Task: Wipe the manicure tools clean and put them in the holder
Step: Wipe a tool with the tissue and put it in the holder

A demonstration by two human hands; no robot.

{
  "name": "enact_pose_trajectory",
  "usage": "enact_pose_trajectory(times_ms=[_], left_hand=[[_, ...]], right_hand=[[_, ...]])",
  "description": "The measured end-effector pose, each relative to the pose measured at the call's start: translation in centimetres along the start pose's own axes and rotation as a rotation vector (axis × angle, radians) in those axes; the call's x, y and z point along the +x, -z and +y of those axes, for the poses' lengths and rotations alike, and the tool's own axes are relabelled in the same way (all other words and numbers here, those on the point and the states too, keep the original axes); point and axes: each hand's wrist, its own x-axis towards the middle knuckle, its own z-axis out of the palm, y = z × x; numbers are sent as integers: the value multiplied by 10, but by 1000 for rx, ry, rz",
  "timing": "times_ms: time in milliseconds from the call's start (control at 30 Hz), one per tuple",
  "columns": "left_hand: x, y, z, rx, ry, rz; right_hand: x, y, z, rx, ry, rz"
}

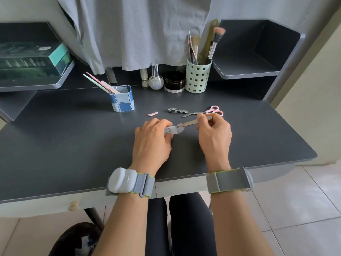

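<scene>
Holding a slim silver metal tweezers between thumb and curled fingers, the right hand points its tip into a small white wipe. The left hand pinches this folded wipe, and the tip of the tweezers is wrapped inside it, between both hands and just above the dark grey table. The wipe has some small dark print, but it is too small to read.

Just beyond the right hand lie a pair of small scissors with pink handles, a thin silver metal tool with a curved end and a silver nail clipper. Beyond the left hand lies a short pink piece. Further beyond the left hand stands a blue and white checked square holder, with a pink nail file and a pale green one leaning out of it.

At the back of the table, beyond the right hand, stands a pale green round cup with square holes, full of make-up brushes. Beside it are a black round jar, a round clear glass bottle and a slim pale tube.

A grey cloth hangs over the middle behind them. On a grey shelf far to the left lies a dark green box; its white writing cannot be read. Both wrists wear grey bands. The floor at the right has pale tiles.
</scene>
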Motion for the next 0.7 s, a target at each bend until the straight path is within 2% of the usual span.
enact_pose_trajectory(times_ms=[333, 700], left_hand=[[-2, 3, 3, -154, -56, 18], [-4, 8, 9, -120, -30, -38]], right_hand=[[1, -1, 2, 95, -92, 11], [4, -2, 5, 217, -158, -10]])
